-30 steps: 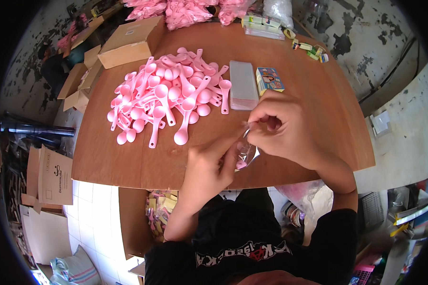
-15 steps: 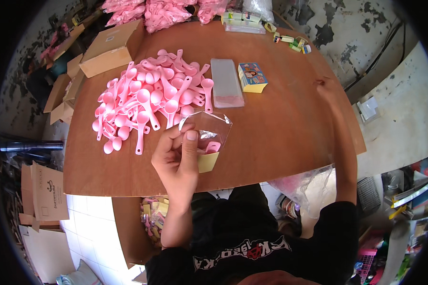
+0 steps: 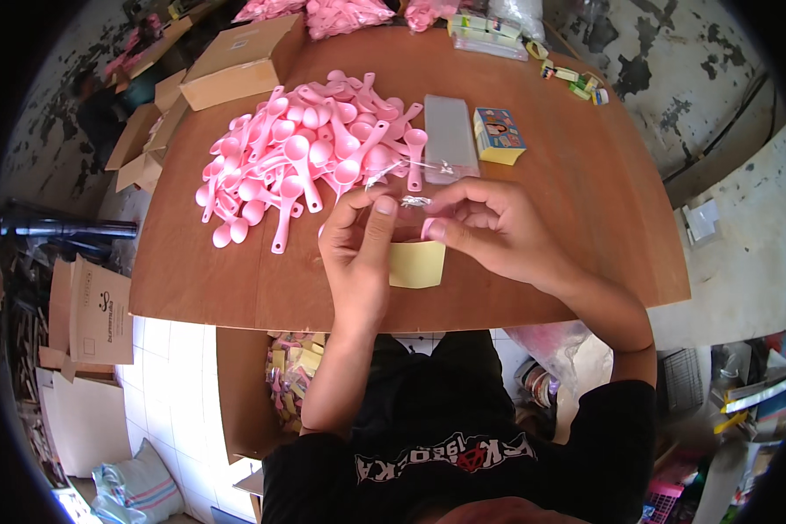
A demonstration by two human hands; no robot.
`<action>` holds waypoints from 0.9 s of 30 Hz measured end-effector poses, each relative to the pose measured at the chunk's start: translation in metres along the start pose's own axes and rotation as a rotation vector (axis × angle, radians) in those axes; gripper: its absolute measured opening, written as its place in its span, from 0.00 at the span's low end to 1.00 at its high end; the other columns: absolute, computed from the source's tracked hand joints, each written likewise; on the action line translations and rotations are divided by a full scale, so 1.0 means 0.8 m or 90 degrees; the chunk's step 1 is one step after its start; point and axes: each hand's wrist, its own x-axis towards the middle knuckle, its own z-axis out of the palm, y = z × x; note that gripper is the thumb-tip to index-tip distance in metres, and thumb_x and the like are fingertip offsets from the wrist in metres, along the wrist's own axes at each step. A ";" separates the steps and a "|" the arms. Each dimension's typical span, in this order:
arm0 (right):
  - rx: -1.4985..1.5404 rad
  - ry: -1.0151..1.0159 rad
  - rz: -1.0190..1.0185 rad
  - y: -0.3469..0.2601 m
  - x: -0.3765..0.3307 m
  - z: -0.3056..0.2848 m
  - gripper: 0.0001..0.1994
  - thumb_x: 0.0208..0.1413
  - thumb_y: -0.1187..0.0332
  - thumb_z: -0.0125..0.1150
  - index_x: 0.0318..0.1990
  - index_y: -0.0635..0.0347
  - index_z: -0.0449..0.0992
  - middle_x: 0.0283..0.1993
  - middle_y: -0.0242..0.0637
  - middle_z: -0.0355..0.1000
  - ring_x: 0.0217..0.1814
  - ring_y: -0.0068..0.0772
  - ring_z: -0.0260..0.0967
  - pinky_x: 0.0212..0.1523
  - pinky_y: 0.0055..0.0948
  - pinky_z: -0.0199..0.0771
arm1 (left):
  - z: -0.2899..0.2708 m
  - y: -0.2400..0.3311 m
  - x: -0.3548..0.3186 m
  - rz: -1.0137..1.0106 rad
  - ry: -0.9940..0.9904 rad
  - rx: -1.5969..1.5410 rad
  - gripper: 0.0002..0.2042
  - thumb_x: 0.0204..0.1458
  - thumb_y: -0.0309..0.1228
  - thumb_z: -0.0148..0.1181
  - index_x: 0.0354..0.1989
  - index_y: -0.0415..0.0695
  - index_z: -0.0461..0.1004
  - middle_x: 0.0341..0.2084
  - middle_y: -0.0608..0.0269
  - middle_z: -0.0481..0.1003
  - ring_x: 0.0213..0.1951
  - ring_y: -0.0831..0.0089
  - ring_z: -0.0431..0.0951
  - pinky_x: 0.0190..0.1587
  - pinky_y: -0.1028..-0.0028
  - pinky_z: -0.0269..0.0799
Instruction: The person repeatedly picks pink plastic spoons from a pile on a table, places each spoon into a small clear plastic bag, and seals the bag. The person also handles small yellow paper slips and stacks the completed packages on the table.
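Over the near part of the table, my left hand (image 3: 356, 258) pinches the left edge of a small clear plastic bag (image 3: 415, 202) between thumb and fingers. A pale yellow card (image 3: 417, 265) shows at the bag's lower end. My right hand (image 3: 508, 234) is at the bag's right side, thumb and forefinger curled onto its upper part; the fingertips' exact hold is partly hidden. Just beyond my hands lies a heap of pink plastic spoons (image 3: 297, 150). Right of it are a stack of flat clear bags (image 3: 451, 131) and a block of printed cards (image 3: 499, 131).
A closed cardboard box (image 3: 240, 65) sits at the table's far left. Bagged pink spoons (image 3: 349, 16) line the far edge. Small yellow-green rolled labels (image 3: 581, 83) lie far right. Below the table's front edge, an open carton holds packed spoons (image 3: 293, 371).
My right hand has come in from the table's right side to the bag. My left hand still holds the bag, and the whole view has shifted slightly.
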 end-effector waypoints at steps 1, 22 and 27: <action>0.064 0.025 0.006 0.004 0.002 0.004 0.12 0.58 0.70 0.64 0.45 0.70 0.77 0.40 0.38 0.78 0.38 0.21 0.76 0.39 0.21 0.77 | -0.007 0.000 0.001 -0.012 0.022 0.008 0.07 0.62 0.27 0.57 0.44 0.38 0.75 0.41 0.62 0.76 0.41 0.77 0.77 0.43 0.74 0.78; 0.022 -0.030 -0.160 0.055 0.015 0.002 0.13 0.55 0.88 0.54 0.42 0.66 0.82 0.42 0.38 0.76 0.41 0.24 0.74 0.41 0.21 0.73 | -0.079 0.021 0.006 0.028 -0.129 0.354 0.08 0.56 0.16 0.57 0.40 0.35 0.82 0.37 0.59 0.82 0.39 0.79 0.78 0.41 0.79 0.73; -0.083 -0.050 -0.190 0.051 0.014 -0.005 0.12 0.55 0.86 0.55 0.42 0.66 0.82 0.42 0.38 0.76 0.43 0.25 0.74 0.41 0.22 0.73 | -0.084 0.020 0.006 -0.005 -0.128 0.345 0.09 0.55 0.15 0.55 0.40 0.35 0.81 0.37 0.59 0.82 0.38 0.78 0.79 0.41 0.78 0.73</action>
